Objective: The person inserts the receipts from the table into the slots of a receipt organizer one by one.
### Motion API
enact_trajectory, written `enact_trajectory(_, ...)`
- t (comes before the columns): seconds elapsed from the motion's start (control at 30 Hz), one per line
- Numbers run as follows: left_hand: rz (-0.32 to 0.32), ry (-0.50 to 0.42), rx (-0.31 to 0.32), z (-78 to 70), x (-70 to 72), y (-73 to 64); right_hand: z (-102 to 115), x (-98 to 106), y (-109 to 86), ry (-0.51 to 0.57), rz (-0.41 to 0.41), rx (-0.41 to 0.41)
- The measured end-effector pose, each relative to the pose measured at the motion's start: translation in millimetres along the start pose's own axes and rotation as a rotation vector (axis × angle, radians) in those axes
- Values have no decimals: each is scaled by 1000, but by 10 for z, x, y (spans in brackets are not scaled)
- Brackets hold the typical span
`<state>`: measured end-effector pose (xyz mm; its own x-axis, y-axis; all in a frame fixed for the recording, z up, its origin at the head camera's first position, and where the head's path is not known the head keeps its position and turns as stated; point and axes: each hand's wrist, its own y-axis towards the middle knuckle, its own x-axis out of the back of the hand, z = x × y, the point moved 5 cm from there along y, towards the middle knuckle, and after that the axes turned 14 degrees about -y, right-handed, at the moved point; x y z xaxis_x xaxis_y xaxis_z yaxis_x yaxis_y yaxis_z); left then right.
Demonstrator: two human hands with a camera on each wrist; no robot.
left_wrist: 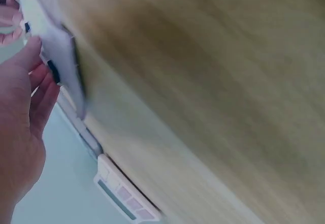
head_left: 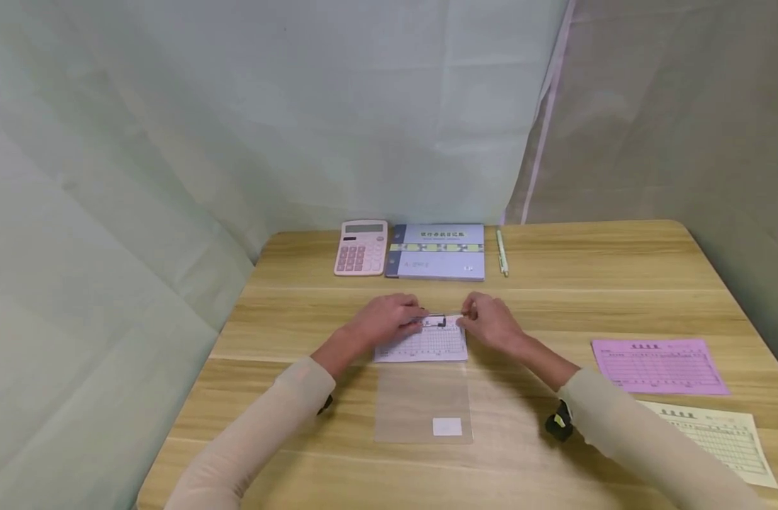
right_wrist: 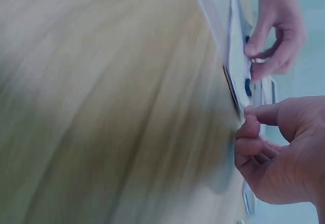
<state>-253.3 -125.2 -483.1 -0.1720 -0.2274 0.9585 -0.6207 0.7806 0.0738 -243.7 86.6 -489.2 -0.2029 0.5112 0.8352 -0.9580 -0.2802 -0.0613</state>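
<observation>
A see-through clipboard (head_left: 404, 404) lies flat on the table in the head view, with a white label near its lower edge. On its upper part rests a white printed form (head_left: 427, 348), ruled in a grid. My left hand (head_left: 389, 319) grips the metal clip (head_left: 441, 322) at the top, covering part of it. In the right wrist view the left thumb and forefinger close about that clip. My right hand (head_left: 493, 324) pinches the form's top right corner between thumb and forefinger. Its other fingers are curled in the right wrist view. Blur hides the clip's exact position there.
Behind the hands stand a pink calculator (head_left: 361, 248), a ledger book (head_left: 436, 251) and a pen (head_left: 502, 253), side by side. At the right lie a pink form (head_left: 660, 366) and a yellow form (head_left: 714, 439). Pale curtains (head_left: 389, 113) hang behind the wooden table.
</observation>
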Motion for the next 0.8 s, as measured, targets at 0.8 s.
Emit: enact_trajectory(0.8,-162,-552,265,46,7,-96,-1438,1293,-1237,-218,-128,72)
